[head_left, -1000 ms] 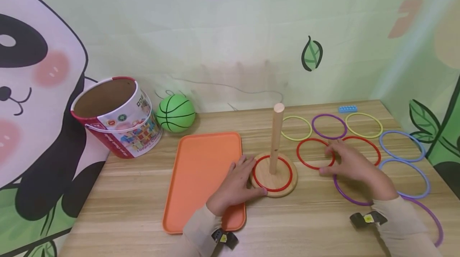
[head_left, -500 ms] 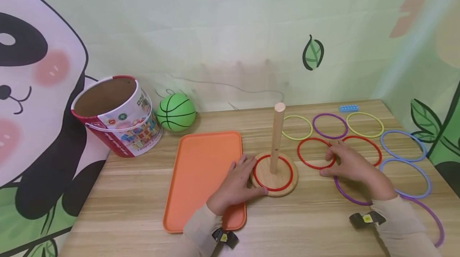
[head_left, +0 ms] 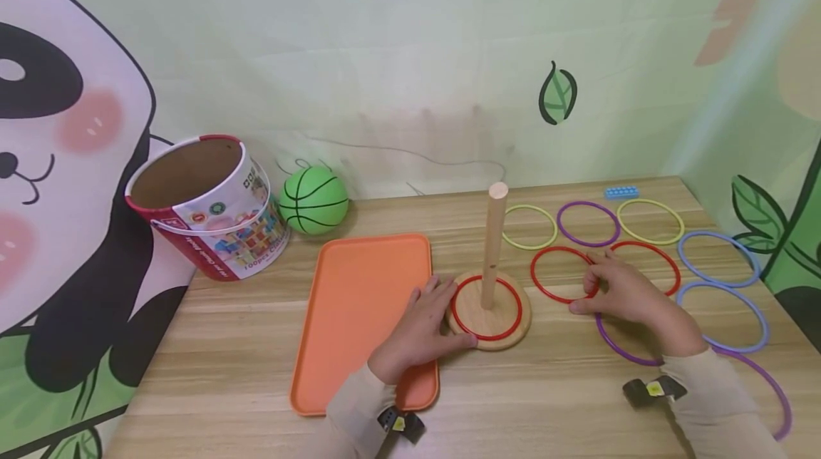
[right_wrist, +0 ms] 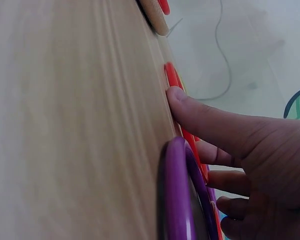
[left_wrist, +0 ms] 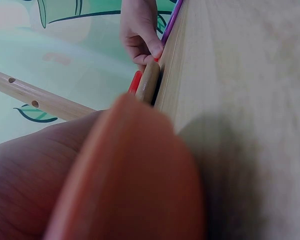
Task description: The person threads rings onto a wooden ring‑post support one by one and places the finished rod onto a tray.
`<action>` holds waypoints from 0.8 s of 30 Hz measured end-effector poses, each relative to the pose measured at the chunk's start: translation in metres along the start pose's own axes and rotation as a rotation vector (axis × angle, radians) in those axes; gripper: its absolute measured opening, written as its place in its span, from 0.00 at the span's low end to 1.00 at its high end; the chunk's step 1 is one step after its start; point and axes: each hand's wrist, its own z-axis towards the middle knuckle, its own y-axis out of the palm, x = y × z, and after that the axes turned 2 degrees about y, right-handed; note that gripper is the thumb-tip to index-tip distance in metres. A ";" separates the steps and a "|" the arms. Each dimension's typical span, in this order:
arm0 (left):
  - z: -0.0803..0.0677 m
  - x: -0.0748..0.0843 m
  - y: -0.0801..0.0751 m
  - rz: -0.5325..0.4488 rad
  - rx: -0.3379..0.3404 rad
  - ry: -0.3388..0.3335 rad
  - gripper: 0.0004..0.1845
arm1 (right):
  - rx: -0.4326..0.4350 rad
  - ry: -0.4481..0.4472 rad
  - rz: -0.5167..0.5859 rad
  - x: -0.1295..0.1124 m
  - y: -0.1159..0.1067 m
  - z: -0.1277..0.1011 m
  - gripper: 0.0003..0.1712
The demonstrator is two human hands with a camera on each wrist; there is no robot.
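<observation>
A wooden peg [head_left: 494, 245] stands on a round base [head_left: 522, 323] with one red ring [head_left: 487, 336] around it. My left hand [head_left: 426, 323] rests against the base's left edge with relaxed fingers, and its thumb lies at the front rim. My right hand [head_left: 618, 291] pinches the right edge of a loose red ring [head_left: 545, 254] that lies flat on the table. In the right wrist view the thumb [right_wrist: 190, 112] presses beside this red ring [right_wrist: 171, 75], over a purple ring [right_wrist: 177, 200]. The left wrist view shows the base's rim [left_wrist: 147, 82] and my right hand [left_wrist: 140, 30] beyond it.
An orange tray [head_left: 365, 302] lies left of the base. Behind it are a tilted empty bucket [head_left: 205, 209] and a green ball [head_left: 314, 201]. Yellow [head_left: 529, 206], purple [head_left: 586, 202], red [head_left: 661, 256] and blue [head_left: 715, 233] rings lie on the right, with a small blue brick [head_left: 621, 192] at the back.
My right hand's fingers have curled a little tighter on the red ring's edge. My left hand and the stand have stayed put.
</observation>
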 end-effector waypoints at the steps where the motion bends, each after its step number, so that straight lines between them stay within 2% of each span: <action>1: 0.000 0.000 0.000 -0.001 0.000 0.000 0.55 | 0.000 0.002 0.000 0.000 0.000 0.000 0.26; 12: 0.000 0.001 -0.001 0.011 -0.008 -0.008 0.55 | 0.027 -0.015 -0.032 -0.001 0.001 0.001 0.26; 24: 0.000 0.000 -0.001 0.002 -0.008 -0.006 0.55 | 0.069 -0.038 -0.020 -0.004 0.004 0.002 0.26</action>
